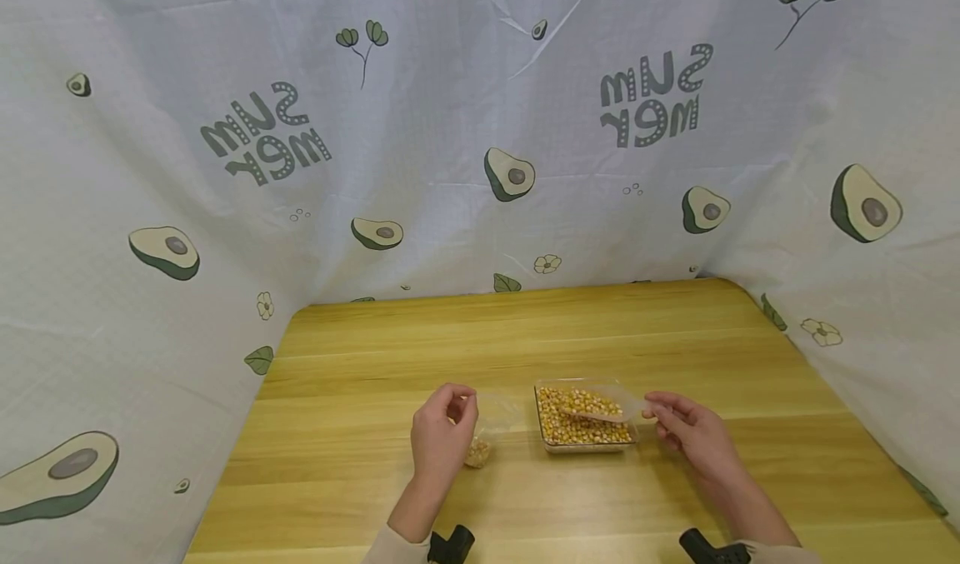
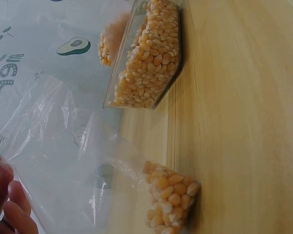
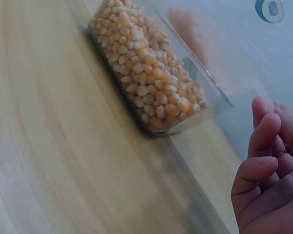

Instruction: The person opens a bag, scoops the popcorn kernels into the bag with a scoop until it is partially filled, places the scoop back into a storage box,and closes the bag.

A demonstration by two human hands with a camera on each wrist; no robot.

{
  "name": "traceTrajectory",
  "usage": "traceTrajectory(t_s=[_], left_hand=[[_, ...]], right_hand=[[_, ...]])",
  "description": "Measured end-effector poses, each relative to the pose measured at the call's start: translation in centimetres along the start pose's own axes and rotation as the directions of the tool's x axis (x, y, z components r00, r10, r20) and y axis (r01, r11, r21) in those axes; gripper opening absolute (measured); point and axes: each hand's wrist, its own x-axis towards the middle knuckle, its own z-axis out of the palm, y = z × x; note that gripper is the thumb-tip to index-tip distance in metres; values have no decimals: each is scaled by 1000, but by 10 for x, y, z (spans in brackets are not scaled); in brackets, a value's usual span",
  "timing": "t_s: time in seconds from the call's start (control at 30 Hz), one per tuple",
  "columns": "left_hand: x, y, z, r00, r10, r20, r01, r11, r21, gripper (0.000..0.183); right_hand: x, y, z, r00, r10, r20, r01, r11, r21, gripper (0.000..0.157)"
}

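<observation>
My left hand (image 1: 442,432) pinches the upper edge of a clear plastic bag (image 2: 78,146). Corn kernels (image 2: 171,197) fill the bag's bottom corner, which appears to rest on the table. To the right, a clear rectangular container (image 1: 588,448) holds many yellow corn kernels (image 3: 146,73). My right hand (image 1: 693,435) pinches the handle of a translucent scoop (image 1: 624,399) between thumb and fingers. Kernels lie in the scoop, which is over the container. The left wrist view shows the scoop's load beyond the container's rim; in the right wrist view the scoop (image 3: 210,63) is blurred.
A wood-grain table (image 1: 360,347) carries the container and bag. White cloth (image 1: 435,131) printed with avocados hangs behind it and along both sides. A dark wrist mount (image 1: 452,545) is strapped at the left wrist, another (image 1: 712,550) at the right.
</observation>
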Motion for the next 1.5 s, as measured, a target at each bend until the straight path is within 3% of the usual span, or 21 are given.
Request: traceTrajectory(t_s=[0.23,0.5,0.77,1.07,1.5], left_hand=[[0,1,0,1000,-16,-1,16,1000,-4,8],[-1,2,-1,999,-35,11,35,999,-10,7],[0,4,-2,998,-52,24,52,999,-7,7],[1,4,-2,1000,-19,25,20,1000,-16,6],[0,3,1,1000,-9,19,9,1000,4,6]], right_hand=[[0,-8,3,1000,-6,-11,6,999,-33,20],[-2,-20,13,999,-49,19,50,998,-28,16],[-6,-36,30,998,-45,44,46,999,-21,26],[-8,-50,56,996,-37,86,39,999,-26,20],[-4,-55,81,995,-19,98,28,995,-100,34]])
